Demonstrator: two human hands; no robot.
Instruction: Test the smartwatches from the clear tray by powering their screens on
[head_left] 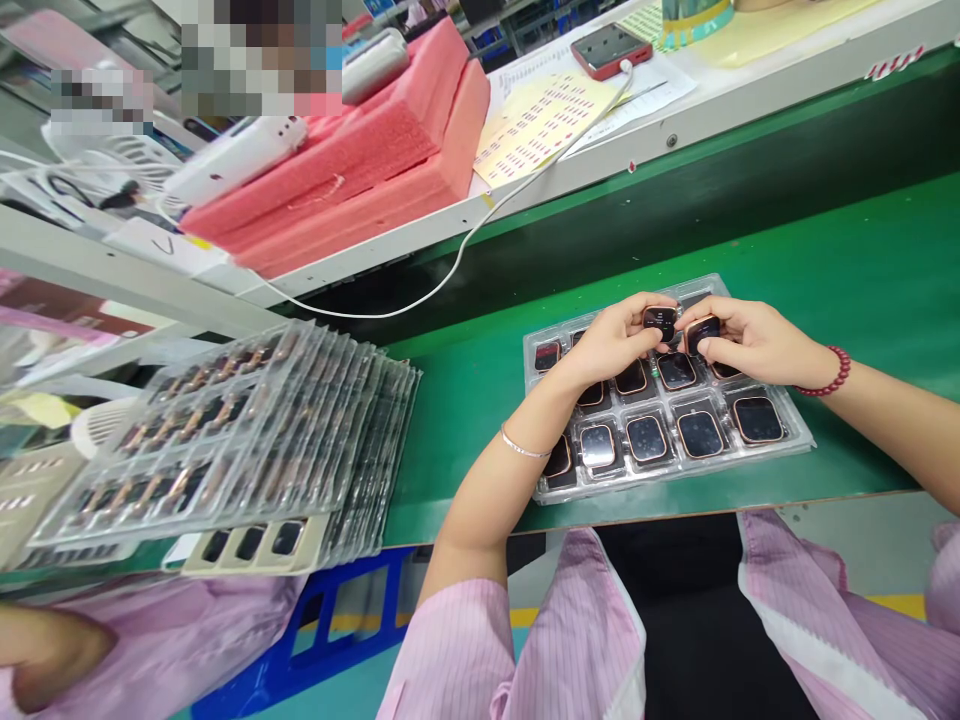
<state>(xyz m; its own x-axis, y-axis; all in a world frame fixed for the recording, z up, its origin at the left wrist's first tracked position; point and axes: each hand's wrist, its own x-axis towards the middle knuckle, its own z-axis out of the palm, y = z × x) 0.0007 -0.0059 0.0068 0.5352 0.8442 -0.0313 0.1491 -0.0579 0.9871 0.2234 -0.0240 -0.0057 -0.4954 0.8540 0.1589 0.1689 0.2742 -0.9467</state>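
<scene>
My left hand [626, 335] pinches a square smartwatch body [660, 321] with a gold-coloured rim; its dark screen shows small light text. Close beside it, my right hand [739, 338] grips a second watch body [702, 334], tilted and partly covered by the fingers. Both are held above a clear plastic tray [671, 469] on the green bench. In the tray's pockets lie several more watch bodies, screens up, such as a watch body [700, 435] in the front row. My hands and forearms hide part of the back rows.
A tall stack of filled clear trays [352, 430] stands to the left. Behind, a raised white shelf [675, 140] carries red foam blocks [360, 170], a yellow label sheet [544, 125] and a phone [611, 50] with a hanging white cable [457, 262]. Another person's arm [56, 645] shows at lower left.
</scene>
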